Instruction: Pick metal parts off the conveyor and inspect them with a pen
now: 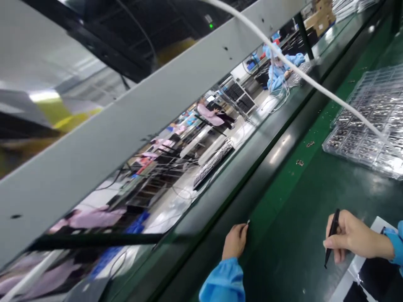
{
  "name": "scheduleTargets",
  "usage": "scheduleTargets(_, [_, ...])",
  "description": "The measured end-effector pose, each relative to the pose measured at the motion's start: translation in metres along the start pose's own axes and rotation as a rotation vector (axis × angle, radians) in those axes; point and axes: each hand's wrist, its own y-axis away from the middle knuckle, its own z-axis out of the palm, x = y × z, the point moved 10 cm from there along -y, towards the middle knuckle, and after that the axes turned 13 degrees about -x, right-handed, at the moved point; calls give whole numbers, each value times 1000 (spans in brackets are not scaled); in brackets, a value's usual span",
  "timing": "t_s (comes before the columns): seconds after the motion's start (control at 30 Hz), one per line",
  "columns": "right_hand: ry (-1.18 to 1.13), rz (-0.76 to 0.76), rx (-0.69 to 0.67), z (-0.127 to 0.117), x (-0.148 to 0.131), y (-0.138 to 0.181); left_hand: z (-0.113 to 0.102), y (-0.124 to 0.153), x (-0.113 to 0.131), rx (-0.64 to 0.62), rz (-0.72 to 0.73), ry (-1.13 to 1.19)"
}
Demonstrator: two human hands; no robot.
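While the head camera tilts hard, both hands sit low in frame over the green bench top (292, 235). Left hand (234, 241) comes up from a blue sleeve (223, 283), wrist bent slightly, fingers curled in and pinched on a tiny pale part (248, 222) at the fingertips, right at the edge where the green mat meets the dark conveyor strip (252, 180). What the part is, too small to tell. Right hand (354, 239) enters from the right edge, blue cuff at the wrist, palm turned down and leftward, fingers closed around black tweezers (330, 239) held like a pen, tips pointing down and hovering just above the mat. The two hands are well apart, nothing between them but bare mat. Under the right forearm lies a white sheet (355, 268) with a dark patch on it.

Further up the bench, a clear plastic tray (368, 121) full of small metal parts sits at the right. A few loose metal bits (300, 162) lie on the mat near it. A white cable (302, 75) runs diagonally above the tray. A grey frame beam (126, 126) crosses the view; beyond it, blurred, other workers in blue (278, 67) and pink (209, 114).
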Motion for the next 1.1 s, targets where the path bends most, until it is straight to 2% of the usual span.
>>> scheduleTargets(0.13, [-26, 1, 23, -5, -3, 0, -16, 13, 3, 112, -100, 189])
scheduleTargets(0.2, [-19, 18, 51, -9, -6, 4, -14, 36, 7, 130, -145, 324])
scheduleTargets(0.27, [-2, 32, 67, -12, -10, 8, 0, 73, 18, 105, -164, 455])
scheduleTargets(0.33, [21, 38, 77, -15, -14, 12, 29, 115, 36, 12, -183, 619])
scheduleTargets(0.4, [44, 27, 84, -16, -17, 14, 78, 155, 59, -184, -224, 926])
scheduleTargets(0.5, [62, 3, 91, -13, -16, 16, 140, 194, 87, -358, -284, 1214])
scheduleTargets(0.6, [61, 4, 96, -5, -6, 15, 173, 205, 93, -384, -300, 1296])
scheduleTargets(0.7, [56, 15, 124, -1, 6, 12, 186, 203, 89, -380, -306, 1321])
scheduleTargets(1.1, [155, 49, 146, -2, 14, 5, 191, 204, 89, -412, -318, 1356])
